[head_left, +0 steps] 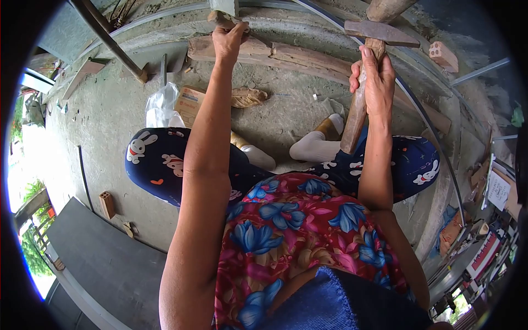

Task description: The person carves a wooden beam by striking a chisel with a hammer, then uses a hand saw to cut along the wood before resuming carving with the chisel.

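My right hand (379, 82) is wrapped round the upper handle of a hammer (360, 110), close below its metal head. The worn wooden handle points down toward my lap, and the head lies crosswise above my fingers. At the upper middle, my left hand (228, 43) grips a short piece of wood (221, 20) whose end sticks out to the left of my fingers. What part of it sits inside the fist is hidden. Just beyond that hand stands a pale post (224, 5). A long wooden beam (302, 59) lies on the floor below and right of it.
A wooden pole (107, 41) leans at the upper left. Near my feet are a clear plastic bag (161, 104), a cardboard piece (190, 102) and a dry leaf (248, 97). Hollow bricks (443, 56) and a black cable (432, 126) are at the right. A dark board (104, 258) lies lower left.
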A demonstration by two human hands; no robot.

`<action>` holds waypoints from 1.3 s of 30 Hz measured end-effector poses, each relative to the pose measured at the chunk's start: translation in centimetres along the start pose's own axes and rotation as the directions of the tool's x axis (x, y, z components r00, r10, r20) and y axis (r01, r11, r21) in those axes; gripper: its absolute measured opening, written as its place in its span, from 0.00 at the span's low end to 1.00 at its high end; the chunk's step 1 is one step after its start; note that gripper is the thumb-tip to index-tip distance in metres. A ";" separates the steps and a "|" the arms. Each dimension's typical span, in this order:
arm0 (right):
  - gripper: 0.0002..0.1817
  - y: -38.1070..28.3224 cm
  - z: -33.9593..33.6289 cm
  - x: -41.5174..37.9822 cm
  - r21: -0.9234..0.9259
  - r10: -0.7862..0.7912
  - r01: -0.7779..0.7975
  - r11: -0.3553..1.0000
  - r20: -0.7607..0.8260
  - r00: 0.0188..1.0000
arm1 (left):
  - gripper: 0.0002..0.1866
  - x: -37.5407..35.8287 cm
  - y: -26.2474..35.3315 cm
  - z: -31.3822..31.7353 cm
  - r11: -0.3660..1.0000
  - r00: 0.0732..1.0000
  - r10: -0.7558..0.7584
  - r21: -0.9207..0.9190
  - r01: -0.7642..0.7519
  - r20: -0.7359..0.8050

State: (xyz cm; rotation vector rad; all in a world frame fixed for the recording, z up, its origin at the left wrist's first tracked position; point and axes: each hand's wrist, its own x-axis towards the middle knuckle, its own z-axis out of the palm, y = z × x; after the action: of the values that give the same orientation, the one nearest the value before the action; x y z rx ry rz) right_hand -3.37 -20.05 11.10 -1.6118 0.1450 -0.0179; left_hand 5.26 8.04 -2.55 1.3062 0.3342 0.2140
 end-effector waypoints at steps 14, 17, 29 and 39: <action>0.20 -0.1 0.4 -0.3 -0.062 0.027 -0.024 0.998 0.033 0.999 | 0.08 0.4 -1.3 -1.2 0.999 0.999 -0.040 -0.004 0.040 0.024; 0.21 -0.1 0.5 -0.3 -0.057 0.030 -0.027 0.998 0.039 0.999 | 0.08 0.4 -1.2 -1.2 0.999 0.999 -0.043 0.020 0.043 0.026; 0.16 -0.6 1.5 -0.4 -0.070 0.024 -0.019 0.997 0.069 0.997 | 0.09 0.2 -1.8 -1.3 0.999 1.000 -0.027 0.026 0.027 0.015; 0.16 -7.5 9.7 3.2 -0.415 -0.085 0.291 0.862 0.447 0.891 | 0.15 0.4 -2.7 -1.5 1.000 1.000 0.028 -0.014 -0.028 -0.008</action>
State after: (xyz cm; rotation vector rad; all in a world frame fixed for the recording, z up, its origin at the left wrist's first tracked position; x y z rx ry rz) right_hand 1.40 -10.46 17.90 -2.0770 -0.3766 0.2231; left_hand 5.01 8.82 -5.53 1.2970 0.3207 0.2446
